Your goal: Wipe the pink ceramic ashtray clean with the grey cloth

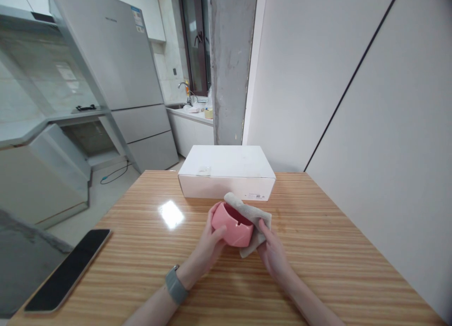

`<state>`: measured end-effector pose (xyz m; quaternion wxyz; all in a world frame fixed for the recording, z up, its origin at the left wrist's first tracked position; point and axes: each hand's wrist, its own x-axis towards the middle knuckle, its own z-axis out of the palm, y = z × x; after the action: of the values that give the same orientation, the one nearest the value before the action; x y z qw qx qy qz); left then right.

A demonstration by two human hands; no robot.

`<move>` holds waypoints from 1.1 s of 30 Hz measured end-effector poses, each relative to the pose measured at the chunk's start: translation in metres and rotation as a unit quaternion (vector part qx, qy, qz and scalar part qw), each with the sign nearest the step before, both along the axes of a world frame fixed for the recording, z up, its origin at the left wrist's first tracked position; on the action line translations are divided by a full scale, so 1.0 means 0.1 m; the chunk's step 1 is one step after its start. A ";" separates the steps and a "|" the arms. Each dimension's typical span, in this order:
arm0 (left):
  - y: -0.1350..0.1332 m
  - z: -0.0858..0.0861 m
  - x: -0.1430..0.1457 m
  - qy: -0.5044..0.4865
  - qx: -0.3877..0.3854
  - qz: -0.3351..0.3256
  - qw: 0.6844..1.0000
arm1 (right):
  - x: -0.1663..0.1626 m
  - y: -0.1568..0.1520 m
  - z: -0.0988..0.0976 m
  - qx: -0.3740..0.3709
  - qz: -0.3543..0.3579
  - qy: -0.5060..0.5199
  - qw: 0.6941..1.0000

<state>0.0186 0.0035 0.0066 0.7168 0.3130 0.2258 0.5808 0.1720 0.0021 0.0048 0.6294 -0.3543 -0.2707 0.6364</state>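
In the middle of the head view, my left hand [210, 239] grips a glossy pink ashtray [232, 229] by its left side, thumb on the outer front wall. The ashtray is tilted above the table, and a small notch shows in its rim. On its right, my right hand [271, 248] pinches a light grey cloth [259, 218], thumb on top. The folded cloth lies across the rim and hangs down beside the right wall, touching it. Part of the ashtray's inside is hidden by the cloth.
Behind my hands, a white box [226, 187] sits on the wood-grain table [328, 269]. A dark-screened phone or tablet [70, 272] lies near the left edge. A white wall [353, 105] borders the right side; a grey fridge [116, 58] stands beyond the table.
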 end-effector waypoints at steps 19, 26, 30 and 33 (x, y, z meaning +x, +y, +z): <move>0.01 -0.12 -0.03 0.004 0.021 -0.076 0.997 | 0.02 0.01 0.09 -0.001 0.001 0.061 0.998; -0.01 -0.09 -0.06 0.023 0.017 -0.050 0.998 | 0.00 -0.01 0.10 0.016 0.013 0.034 0.999; 0.01 -0.06 -0.04 0.028 0.028 -0.004 0.999 | -0.01 -0.03 0.09 0.004 0.011 0.014 1.000; 0.01 -0.03 -0.04 0.027 0.032 0.042 0.998 | -0.03 -0.04 0.08 -0.009 0.021 0.006 1.000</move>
<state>0.0149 0.0046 0.0035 0.6751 0.3413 0.2395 0.6085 0.1688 -0.0022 0.0131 0.6142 -0.3502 -0.2684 0.6542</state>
